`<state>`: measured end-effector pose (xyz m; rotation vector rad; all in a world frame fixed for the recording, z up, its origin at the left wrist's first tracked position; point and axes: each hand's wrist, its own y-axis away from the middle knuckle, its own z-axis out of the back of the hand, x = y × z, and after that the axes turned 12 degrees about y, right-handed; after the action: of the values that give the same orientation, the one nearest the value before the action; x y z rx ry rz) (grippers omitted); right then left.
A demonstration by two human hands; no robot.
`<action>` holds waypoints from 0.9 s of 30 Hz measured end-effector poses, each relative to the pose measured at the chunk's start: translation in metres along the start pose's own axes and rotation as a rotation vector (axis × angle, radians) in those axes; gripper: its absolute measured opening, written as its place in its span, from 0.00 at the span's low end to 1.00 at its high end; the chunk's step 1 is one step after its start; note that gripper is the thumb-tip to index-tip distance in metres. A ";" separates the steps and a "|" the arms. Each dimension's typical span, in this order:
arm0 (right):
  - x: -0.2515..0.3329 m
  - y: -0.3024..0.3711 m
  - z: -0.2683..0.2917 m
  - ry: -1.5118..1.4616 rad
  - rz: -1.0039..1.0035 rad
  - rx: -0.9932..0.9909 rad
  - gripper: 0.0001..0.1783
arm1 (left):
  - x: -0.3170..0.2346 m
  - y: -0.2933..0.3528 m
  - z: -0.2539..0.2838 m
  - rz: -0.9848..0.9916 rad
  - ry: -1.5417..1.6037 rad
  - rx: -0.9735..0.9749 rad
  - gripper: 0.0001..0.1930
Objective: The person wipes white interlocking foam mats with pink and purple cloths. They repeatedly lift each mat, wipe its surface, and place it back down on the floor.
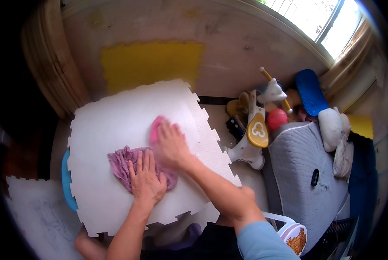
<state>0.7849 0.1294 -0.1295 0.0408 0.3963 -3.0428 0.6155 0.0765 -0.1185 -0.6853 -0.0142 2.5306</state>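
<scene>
A white foam mat point(116, 112) with toothed, jigsaw-like edges lies in front of me. My left hand point(147, 182) rests flat on a crumpled purple cloth point(123, 167), fingers stretched out, pressing it to the mat. Farther in and slightly to the right, my right hand point(172, 143) is on a pink scrubber-like piece point(156, 129), blurred by motion. Pink shows at both sides of its fingers; the palm hides the rest, so its exact kind is unclear. Part of the cloth passes below my right wrist.
A blue rounded edge point(67, 182) shows under the mat's left side. On the right stand a white and yellow ride-on toy point(257, 130), a pink ball point(277, 118) and a grey quilted cushion point(302, 147) bearing a small black object point(315, 177). A white-framed stool point(295, 236) is near my right arm.
</scene>
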 end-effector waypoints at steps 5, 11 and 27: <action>-0.040 0.094 0.035 0.051 0.083 0.135 0.39 | 0.001 0.005 0.002 0.055 -0.037 -0.039 0.39; -0.082 -0.005 -0.010 0.292 -0.408 0.054 0.46 | -0.005 0.001 0.002 0.027 -0.093 0.055 0.41; -0.017 0.223 0.083 0.024 0.123 0.175 0.41 | -0.010 0.001 0.004 0.113 -0.145 0.097 0.41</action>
<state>0.8177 -0.1054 -0.1050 0.1073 0.1223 -2.9482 0.6203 0.0715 -0.1108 -0.4756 0.0989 2.6641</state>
